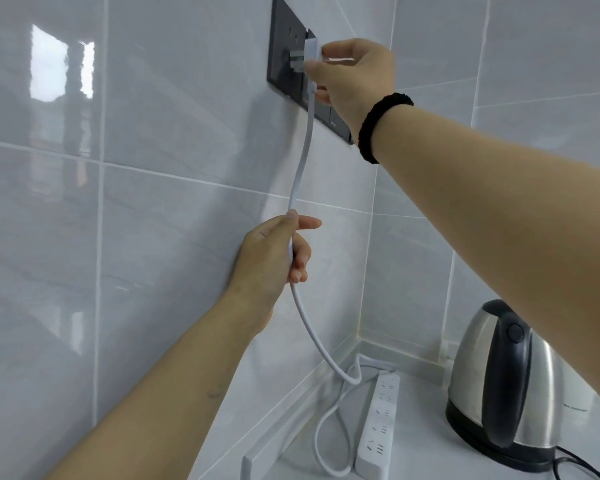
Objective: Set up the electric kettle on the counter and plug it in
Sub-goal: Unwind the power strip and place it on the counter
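Note:
My right hand (354, 74) grips a white plug (311, 50) right at the dark wall socket panel (286, 46); its prongs show just short of the panel face. Lower down, my left hand (274, 258) is closed around the plug's white cord (303, 157). That cord loops down to a white power strip (378, 424) lying on the counter. A steel electric kettle (499, 386) with a black handle stands on its black base at the right, partly hidden behind my right forearm. Its black cord (575, 465) trails off to the lower right.
Glossy grey tiled walls (153, 202) meet in a corner behind the white counter (423, 455). A black band circles my right wrist (381, 126). Slack white cord lies coiled on the counter beside the power strip.

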### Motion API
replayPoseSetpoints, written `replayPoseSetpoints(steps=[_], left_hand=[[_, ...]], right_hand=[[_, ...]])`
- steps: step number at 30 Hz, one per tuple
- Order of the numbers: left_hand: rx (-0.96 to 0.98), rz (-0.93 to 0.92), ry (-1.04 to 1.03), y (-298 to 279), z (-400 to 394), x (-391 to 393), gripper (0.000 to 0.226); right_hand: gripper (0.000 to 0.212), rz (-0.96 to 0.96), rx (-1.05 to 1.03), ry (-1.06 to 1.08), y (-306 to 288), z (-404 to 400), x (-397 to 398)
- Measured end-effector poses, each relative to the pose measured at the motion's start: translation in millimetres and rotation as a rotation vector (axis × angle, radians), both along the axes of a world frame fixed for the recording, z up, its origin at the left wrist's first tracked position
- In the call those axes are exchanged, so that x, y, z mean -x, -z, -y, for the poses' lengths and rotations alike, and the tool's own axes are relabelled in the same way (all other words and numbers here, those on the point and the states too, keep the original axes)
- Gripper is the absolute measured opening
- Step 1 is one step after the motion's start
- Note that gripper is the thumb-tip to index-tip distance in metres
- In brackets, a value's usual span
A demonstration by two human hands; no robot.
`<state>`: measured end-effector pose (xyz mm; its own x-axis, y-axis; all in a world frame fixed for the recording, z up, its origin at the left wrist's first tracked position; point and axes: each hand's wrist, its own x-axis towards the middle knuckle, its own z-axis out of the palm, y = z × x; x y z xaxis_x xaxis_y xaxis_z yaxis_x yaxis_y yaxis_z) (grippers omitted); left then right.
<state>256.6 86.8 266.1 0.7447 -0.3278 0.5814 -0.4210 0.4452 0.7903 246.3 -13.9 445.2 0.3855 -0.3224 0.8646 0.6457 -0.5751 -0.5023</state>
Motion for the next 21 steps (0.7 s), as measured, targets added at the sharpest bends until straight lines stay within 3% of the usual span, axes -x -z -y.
replayPoseSetpoints(steps=[21], left_hand=[[0.089,-0.016,0.031,8,-5,3,0.033]], right_hand=[[0.029,0.015,0.083,0.131,-5,-5,-12]])
